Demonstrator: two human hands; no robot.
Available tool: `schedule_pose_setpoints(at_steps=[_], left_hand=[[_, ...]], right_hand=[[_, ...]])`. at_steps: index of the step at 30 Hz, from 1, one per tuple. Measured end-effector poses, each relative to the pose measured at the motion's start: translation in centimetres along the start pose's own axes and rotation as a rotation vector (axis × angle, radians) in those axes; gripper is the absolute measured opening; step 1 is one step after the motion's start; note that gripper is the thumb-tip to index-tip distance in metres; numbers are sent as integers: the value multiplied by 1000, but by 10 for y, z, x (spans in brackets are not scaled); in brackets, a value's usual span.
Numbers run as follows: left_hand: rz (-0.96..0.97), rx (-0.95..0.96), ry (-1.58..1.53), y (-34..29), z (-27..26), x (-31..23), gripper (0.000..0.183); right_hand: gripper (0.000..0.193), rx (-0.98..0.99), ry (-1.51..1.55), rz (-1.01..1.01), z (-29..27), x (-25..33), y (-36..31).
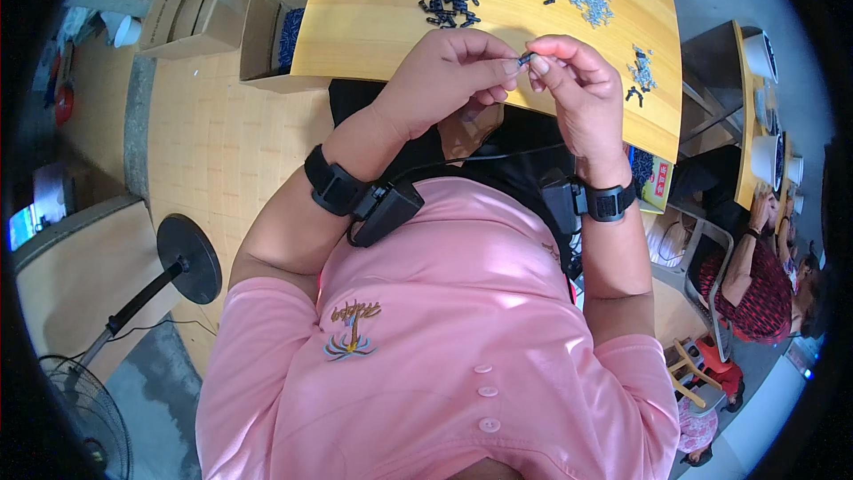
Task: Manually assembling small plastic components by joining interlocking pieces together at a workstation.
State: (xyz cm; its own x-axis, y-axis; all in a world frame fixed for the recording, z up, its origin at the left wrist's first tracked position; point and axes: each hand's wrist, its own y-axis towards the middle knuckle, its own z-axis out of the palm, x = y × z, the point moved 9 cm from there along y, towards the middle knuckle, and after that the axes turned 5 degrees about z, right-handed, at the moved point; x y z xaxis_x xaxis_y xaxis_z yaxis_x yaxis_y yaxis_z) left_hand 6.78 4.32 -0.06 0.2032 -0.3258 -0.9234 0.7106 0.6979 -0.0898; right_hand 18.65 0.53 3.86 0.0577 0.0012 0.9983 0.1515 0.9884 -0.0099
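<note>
Currently pinching a small, dark, short piece (pixel 525 59) between the fingers of the left hand (pixel 469 71) and right hand (pixel 579 84), holding it over the yellow wooden desk (pixel 355 18), near scattered black cylinders (pixel 460 7).

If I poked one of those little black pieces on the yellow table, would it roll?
The black pieces might roll a little, since many look short and tubelike. They're probably light, being so small. Where bunched together, they'd likely bump and stop.

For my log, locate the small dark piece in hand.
In the head view, the small dark piece is at upper centre, held between left hand and right hand, by the near edge of the yellow table.
</note>
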Motion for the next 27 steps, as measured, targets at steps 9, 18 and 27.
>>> schedule_pose_setpoints(at_steps=[9, 18, 27], left_hand=[[-43, -3, -79, 2, -1, 2, 15], [-103, 55, -221, 1, 5, 3, 17], [-88, 29, -270, 3, -1, 2, 16]], right_hand=[[16, 68, -115, -120, 2, 11, 1], [17, 162, -48, -203, 9, 15, 6], [16, 148, 208, -153, 17, -1, 13]])
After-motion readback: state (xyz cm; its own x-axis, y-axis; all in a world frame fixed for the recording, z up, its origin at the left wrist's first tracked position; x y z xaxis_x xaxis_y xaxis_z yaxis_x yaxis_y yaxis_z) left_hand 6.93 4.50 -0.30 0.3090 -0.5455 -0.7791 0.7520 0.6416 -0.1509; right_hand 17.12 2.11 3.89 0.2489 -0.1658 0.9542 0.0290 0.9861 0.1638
